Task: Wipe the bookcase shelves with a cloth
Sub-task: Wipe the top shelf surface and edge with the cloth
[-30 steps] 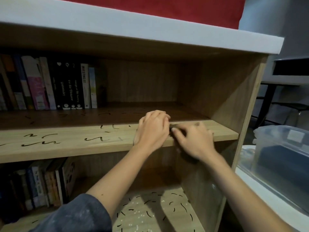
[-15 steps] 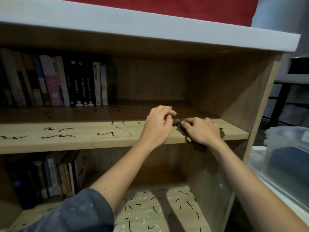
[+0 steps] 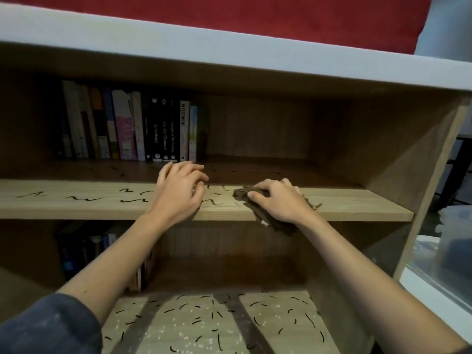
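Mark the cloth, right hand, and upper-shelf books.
cloth [image 3: 240,194], head view, bunched end left of the fingertips.
right hand [image 3: 278,204], head view, back of the hand.
books [image 3: 163,129], head view, a black spine.

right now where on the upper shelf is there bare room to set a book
Free: the back of the upper shelf between the row of books and the right side panel, plus the front strip right of the cloth. Crowded: front middle, under the left hand and right hand.

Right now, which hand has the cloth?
The right hand: its fingers grip the dark cloth at the shelf edge. The left hand lies beside it, holding nothing.
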Demonstrator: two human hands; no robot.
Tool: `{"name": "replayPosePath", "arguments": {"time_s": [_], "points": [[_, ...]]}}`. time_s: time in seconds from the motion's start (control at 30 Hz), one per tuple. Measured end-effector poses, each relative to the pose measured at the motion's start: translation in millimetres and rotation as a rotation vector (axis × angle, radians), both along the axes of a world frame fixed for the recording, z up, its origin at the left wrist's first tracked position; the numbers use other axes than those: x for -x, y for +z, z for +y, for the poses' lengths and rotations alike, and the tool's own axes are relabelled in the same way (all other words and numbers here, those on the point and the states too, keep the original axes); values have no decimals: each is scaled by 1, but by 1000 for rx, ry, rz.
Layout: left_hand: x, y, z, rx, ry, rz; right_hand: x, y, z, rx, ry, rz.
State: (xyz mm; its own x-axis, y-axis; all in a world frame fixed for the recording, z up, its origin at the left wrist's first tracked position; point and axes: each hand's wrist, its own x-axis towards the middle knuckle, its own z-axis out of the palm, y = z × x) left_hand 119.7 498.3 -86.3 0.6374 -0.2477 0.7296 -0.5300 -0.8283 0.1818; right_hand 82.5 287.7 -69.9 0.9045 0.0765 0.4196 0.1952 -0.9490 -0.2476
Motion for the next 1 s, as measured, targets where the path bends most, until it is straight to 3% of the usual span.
{"name": "replayPosePath", "arguments": {"time_s": [0.17,0.3,0.47,0.63,0.8,1.0], "points": [[-3,-5,3,124,-15,-32,19,-10,6,-35,236,17],[-6,-5,9,177,-45,-34,5,-1,-9,-44,64,17],[-5,-7,8,192,-32,-38,-1,-8,40,-4,236,32],[-6,-6,12,230,-84,-21,1,-2,4,-44,130,41],[-5,-3,13,268,-102,-1,-3,-1,70,103,209,30],[-1,-14,25,114,-74,-38,0,8,41,77,132,102]]}}
